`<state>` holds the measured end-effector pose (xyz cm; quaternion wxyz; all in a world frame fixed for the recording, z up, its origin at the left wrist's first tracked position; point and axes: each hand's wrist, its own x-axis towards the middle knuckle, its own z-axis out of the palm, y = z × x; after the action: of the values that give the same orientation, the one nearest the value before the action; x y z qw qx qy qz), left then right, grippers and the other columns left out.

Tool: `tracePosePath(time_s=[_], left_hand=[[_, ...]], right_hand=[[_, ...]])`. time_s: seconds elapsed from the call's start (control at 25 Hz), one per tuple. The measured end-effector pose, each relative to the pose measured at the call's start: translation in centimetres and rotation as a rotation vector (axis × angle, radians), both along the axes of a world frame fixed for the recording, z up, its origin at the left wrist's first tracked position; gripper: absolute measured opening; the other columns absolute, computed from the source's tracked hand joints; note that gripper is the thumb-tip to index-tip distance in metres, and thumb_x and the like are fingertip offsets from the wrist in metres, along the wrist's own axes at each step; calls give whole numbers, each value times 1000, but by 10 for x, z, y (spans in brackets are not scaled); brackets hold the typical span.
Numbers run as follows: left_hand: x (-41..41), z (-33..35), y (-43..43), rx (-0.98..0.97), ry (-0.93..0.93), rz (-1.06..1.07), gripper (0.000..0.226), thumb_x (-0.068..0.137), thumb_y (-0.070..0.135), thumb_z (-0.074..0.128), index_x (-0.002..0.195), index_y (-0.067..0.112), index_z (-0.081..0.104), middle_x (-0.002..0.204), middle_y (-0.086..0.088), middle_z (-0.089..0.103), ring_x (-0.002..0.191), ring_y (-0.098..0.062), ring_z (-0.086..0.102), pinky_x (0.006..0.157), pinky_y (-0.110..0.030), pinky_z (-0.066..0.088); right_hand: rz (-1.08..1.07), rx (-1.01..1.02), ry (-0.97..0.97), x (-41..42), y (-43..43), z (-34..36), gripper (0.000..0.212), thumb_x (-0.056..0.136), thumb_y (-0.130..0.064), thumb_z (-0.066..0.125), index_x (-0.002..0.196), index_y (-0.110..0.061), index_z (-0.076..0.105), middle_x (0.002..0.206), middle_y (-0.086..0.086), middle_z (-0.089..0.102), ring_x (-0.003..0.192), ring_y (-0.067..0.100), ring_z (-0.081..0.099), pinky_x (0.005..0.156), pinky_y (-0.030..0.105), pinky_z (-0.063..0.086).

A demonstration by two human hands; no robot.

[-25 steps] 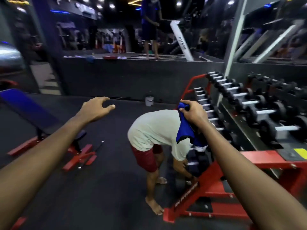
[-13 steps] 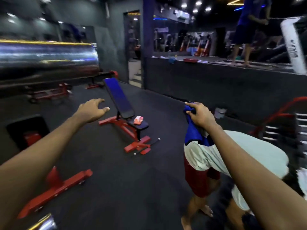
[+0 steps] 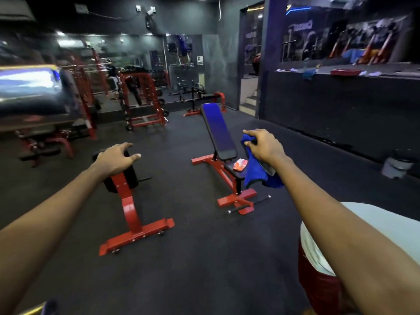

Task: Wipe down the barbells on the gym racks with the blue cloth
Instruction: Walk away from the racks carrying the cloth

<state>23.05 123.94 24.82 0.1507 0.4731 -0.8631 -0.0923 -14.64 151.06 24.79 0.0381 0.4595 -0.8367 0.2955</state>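
Reads like the walking bit, no wiping yet; right hand (image 3: 264, 147) has fingers bunched round the top of the soft blue cloth (image 3: 254, 176), which hangs below; left hand (image 3: 113, 159) is spread loose, holding nothing. Next I'd guess: cross the open black floor (image 3: 204, 258) to the red steel racks (image 3: 145, 103) back left; the gap runs between the red-framed stand (image 3: 130, 208) and the blue-padded incline bench (image 3: 219, 130).
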Motion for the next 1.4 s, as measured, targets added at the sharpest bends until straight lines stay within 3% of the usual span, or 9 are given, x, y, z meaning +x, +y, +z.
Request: tracePosePath(time_s=[0.44, 0.88, 1.4], left_hand=[[-26, 11, -52, 13, 78, 124, 64, 96, 55, 58, 150, 23, 45, 150, -17, 49, 137, -38, 47, 113, -48, 38], [-40, 0, -97, 45, 177, 382, 64, 96, 55, 56, 151, 25, 43, 153, -14, 46, 139, -36, 45, 115, -48, 37], [41, -25, -191, 67, 192, 694, 64, 95, 49, 61, 149, 19, 46, 151, -17, 48, 139, -34, 45, 116, -40, 35]], right_hand=[[80, -9, 14, -66, -117, 3, 44, 101, -32, 58, 145, -35, 54, 148, 5, 50, 127, 33, 56, 99, 48, 48], [365, 46, 40, -114, -288, 12, 46, 102, -34, 58, 147, -36, 51, 148, 6, 50, 129, 31, 55, 99, 49, 49], [722, 54, 10, -16, -519, -15, 45, 102, -30, 58, 146, -34, 53, 152, 3, 48, 132, 29, 54, 103, 45, 46]])
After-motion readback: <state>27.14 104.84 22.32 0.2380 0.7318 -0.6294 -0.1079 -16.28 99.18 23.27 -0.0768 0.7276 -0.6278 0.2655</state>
